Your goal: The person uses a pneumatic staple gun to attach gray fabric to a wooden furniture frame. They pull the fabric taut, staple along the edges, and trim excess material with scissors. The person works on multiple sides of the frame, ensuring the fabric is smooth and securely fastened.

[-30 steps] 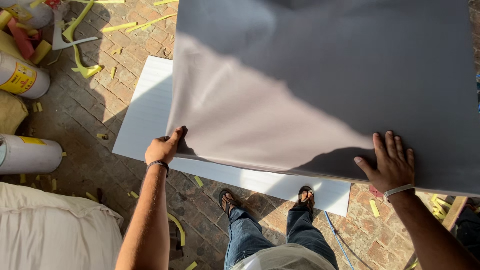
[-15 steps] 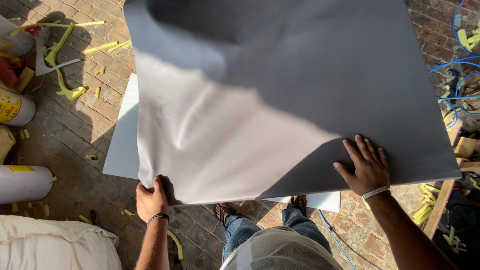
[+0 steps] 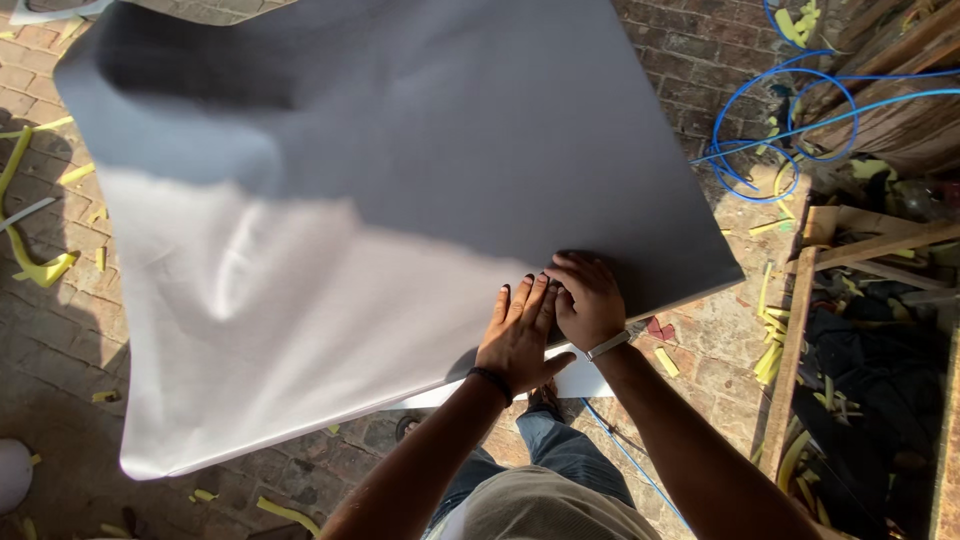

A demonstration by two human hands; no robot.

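A large grey sheet [image 3: 400,170] lies spread in front of me, half in sun and half in shade, over a white board whose edge [image 3: 580,380] shows under its near side. My left hand [image 3: 520,335] lies flat on the sheet near its front edge, fingers together and stretched. My right hand [image 3: 587,297] presses down right beside it, fingers curled onto the sheet and touching the left hand. Neither hand grips anything. A dark band sits on my left wrist, a pale one on my right.
Brick paving [image 3: 60,330] with yellow foam scraps [image 3: 40,268] lies all around. A blue hose [image 3: 770,120] coils at the upper right. Wooden planks [image 3: 860,245] and dark clutter crowd the right side. My feet stand just below the sheet's front edge.
My left hand let go of the sheet's left corner and moved right to lie beside my right hand. The view shifted right, and the sheet's left part now billows loose.
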